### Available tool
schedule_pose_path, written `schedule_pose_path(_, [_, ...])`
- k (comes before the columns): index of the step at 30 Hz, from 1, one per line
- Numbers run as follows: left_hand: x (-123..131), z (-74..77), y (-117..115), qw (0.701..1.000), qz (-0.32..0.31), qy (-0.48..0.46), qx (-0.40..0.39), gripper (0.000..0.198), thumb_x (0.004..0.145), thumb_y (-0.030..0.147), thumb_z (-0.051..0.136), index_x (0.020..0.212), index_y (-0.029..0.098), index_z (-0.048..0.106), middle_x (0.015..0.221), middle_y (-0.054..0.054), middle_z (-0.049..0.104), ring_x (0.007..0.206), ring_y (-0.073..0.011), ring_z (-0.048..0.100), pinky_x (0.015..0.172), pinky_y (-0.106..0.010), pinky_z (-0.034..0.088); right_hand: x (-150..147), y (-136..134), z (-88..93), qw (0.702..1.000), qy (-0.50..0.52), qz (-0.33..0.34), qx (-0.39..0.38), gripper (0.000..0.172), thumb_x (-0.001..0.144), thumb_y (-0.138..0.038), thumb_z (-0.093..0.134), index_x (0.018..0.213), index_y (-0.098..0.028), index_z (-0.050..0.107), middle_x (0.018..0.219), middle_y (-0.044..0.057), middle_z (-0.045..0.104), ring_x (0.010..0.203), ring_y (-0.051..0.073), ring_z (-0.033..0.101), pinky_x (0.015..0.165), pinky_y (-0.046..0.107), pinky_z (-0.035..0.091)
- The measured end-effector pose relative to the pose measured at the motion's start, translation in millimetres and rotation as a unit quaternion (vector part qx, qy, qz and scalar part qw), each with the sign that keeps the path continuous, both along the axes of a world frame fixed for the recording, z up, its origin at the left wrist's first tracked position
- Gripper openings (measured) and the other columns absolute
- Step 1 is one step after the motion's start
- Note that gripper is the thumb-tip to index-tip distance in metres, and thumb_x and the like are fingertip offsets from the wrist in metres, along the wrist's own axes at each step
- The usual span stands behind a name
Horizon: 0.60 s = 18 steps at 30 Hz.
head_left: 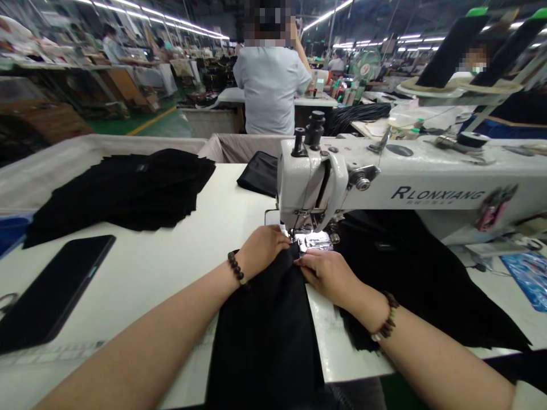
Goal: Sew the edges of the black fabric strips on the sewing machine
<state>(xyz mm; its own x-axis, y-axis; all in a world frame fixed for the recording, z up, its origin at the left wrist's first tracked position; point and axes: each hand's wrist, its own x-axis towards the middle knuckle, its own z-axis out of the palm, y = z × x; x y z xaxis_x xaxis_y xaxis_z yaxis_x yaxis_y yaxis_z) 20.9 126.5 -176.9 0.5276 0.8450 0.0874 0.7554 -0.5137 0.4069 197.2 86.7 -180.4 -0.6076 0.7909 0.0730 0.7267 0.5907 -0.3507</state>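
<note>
A long piece of black fabric [269,336] runs from the table's front edge up to the needle area of a white sewing machine [367,176]. My left hand [262,249] presses its fingers on the fabric's far left edge, just beside the presser foot [298,234]. On the right edge of the same piece, my right hand [329,274] pinches the cloth between thumb and fingers near the metal needle plate [318,240]. Both hands sit close together, one on either side of the fabric's end. The needle tip is too small to make out.
Stacked black fabric pieces [128,191] lie at the left, behind a black phone [60,287]. More black cloth [423,273] spreads under the machine arm at right. A folded black piece [258,172] lies behind the machine head. Ahead, a person [273,85] stands facing away.
</note>
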Motion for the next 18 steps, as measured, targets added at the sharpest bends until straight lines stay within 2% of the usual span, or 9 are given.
schedule_pose_path(9, [0.7,1.2,0.9,1.0,-0.005,0.016,0.015,0.015,0.082,0.016,0.056,0.085,0.014,0.07,0.086,-0.005,0.069,0.079,-0.0162,0.064,0.076,-0.024,0.049,-0.2,-0.1,1.6,1.0,-0.009,-0.023,-0.006,0.018,0.086,-0.016,0.048,0.083,-0.016,0.065,0.075,0.004,0.064,0.069,0.014,0.06,0.059,0.021,0.039])
schedule_pose_path(14, [-0.2,0.1,3.5,0.998,-0.028,0.043,0.024,0.016,0.084,0.017,0.053,0.086,0.017,0.069,0.087,-0.004,0.068,0.082,-0.0158,0.062,0.078,-0.024,0.048,-0.8,-0.5,3.1,1.0,-0.013,-0.023,-0.01,0.017,0.085,-0.016,0.049,0.084,-0.016,0.065,0.078,0.004,0.065,0.071,0.015,0.061,0.061,0.022,0.041])
schedule_pose_path(18, [0.4,5.9,-1.1,0.995,-0.04,0.078,0.036,0.016,0.083,0.021,0.055,0.091,0.014,0.067,0.096,-0.01,0.065,0.093,-0.022,0.059,0.085,-0.033,0.045,-2.8,2.5,1.0,0.999,-0.017,-0.034,-0.01,0.021,0.086,-0.015,0.045,0.086,-0.015,0.066,0.078,0.006,0.065,0.071,0.017,0.061,0.062,0.025,0.042])
